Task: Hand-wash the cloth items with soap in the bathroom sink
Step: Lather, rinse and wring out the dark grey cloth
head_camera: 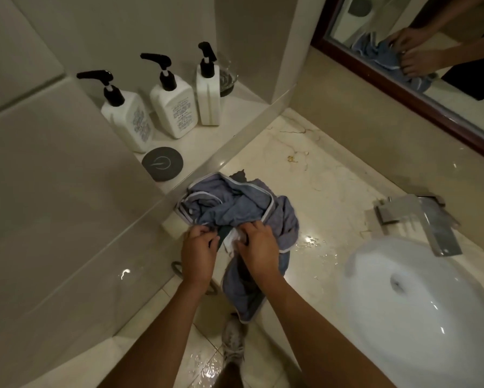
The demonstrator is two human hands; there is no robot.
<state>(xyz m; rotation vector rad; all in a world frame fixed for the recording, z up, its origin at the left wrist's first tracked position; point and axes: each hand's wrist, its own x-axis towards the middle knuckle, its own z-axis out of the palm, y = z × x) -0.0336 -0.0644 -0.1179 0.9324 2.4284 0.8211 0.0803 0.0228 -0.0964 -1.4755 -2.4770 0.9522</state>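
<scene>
- Beside the sink, on the wet marble counter, the blue-grey cloth lies in a crumpled heap against the ledge of the wall niche, well apart from the basin; one long end hangs over the counter's front edge toward the floor.
- Both hands work at the near side of the heap. The left hand has its fingers curled round a dark fold of the cloth, and the right hand pinches a small white patch (perhaps a label or a bit of lather; I cannot tell which).
- Risk, as I judge it: the hanging end could drag the whole bundle off the edge if the hold slackens, and the floor below already shines with water near the shoe.
- A second risk: rubbing out here on the counter would spread more water over the marble and down onto the tiles, making the footing slippery.
- The cloth looks soft and limp, with pale piping along its seams and a dark inner layer showing at the folds; it seems damp and heavy, though that is a guess.
- Three pump bottles stand in the niche, none touched.
</scene>
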